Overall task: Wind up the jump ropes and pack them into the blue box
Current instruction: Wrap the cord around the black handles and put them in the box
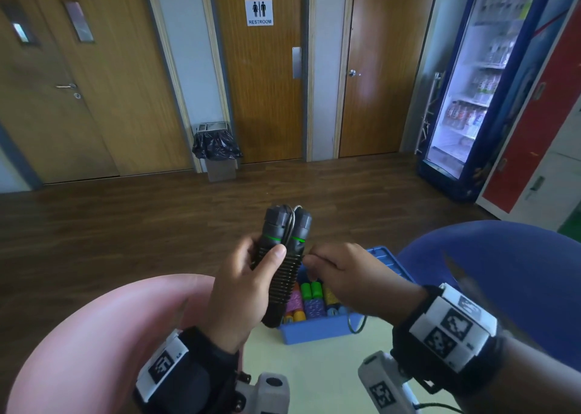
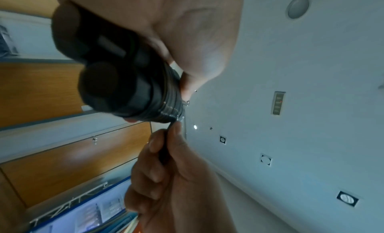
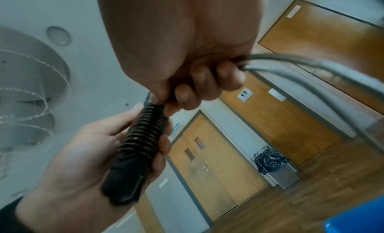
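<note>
My left hand [image 1: 248, 284] grips the two black jump-rope handles [image 1: 283, 256] side by side and upright; each has a green ring, and dark cord is wound in tight coils round them. Close on their right, my right hand [image 1: 342, 275] holds the grey cord [image 3: 290, 62] in its curled fingers, right beside the coils. The left wrist view shows the handles' butt ends [image 2: 97, 59] and the right hand [image 2: 170, 162] pinching the cord just below them. Beneath my hands the blue box [image 1: 317, 328] holds several wound ropes in green, purple, yellow and pink.
The box stands on a pale yellow-green table [image 1: 314, 376]. A pink round seat [image 1: 94, 335] is at the lower left and a blue one [image 1: 503, 262] at the right. Beyond lie wooden floor, a bin [image 1: 217, 149], doors and a drinks fridge [image 1: 471, 83].
</note>
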`<action>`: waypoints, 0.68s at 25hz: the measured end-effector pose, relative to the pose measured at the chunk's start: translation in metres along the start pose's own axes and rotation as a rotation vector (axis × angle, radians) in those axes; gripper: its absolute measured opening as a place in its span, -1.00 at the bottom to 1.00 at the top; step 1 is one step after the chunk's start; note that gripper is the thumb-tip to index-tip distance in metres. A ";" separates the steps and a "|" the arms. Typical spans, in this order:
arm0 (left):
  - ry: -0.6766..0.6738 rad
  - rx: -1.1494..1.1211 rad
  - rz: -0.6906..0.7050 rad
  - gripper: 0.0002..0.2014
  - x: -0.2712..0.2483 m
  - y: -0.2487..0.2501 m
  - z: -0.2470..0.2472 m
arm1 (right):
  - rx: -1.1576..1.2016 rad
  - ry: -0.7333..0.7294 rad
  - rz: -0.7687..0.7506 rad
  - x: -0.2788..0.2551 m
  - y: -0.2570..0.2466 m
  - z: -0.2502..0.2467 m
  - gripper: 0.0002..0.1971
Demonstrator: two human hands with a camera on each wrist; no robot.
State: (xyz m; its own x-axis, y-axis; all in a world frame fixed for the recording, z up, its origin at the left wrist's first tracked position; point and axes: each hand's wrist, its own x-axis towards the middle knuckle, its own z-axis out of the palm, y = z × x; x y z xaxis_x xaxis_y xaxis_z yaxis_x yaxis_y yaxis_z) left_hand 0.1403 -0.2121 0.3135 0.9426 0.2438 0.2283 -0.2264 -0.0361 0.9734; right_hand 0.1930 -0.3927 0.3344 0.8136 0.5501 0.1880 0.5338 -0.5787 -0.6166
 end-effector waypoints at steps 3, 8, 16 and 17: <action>-0.011 -0.163 -0.060 -0.79 -0.001 0.009 0.003 | 0.298 -0.178 0.111 0.002 -0.004 -0.013 -0.53; 0.009 -0.272 -0.087 -0.78 -0.002 0.017 0.011 | 0.399 -0.236 0.014 0.004 -0.004 -0.022 -0.55; -0.240 -0.503 -0.301 -0.70 -0.006 0.029 0.015 | 0.508 -0.088 -0.005 0.010 0.007 -0.020 -0.08; -0.306 -0.552 -0.366 -0.67 -0.005 0.029 0.014 | 0.573 -0.077 -0.043 0.011 0.006 -0.019 -0.03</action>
State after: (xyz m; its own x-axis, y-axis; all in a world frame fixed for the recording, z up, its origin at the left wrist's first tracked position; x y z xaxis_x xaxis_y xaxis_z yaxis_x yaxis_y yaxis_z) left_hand 0.1319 -0.2279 0.3412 0.9897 -0.1385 -0.0350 0.1015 0.5094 0.8545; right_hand 0.2092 -0.4018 0.3478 0.7635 0.6205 0.1790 0.3385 -0.1485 -0.9292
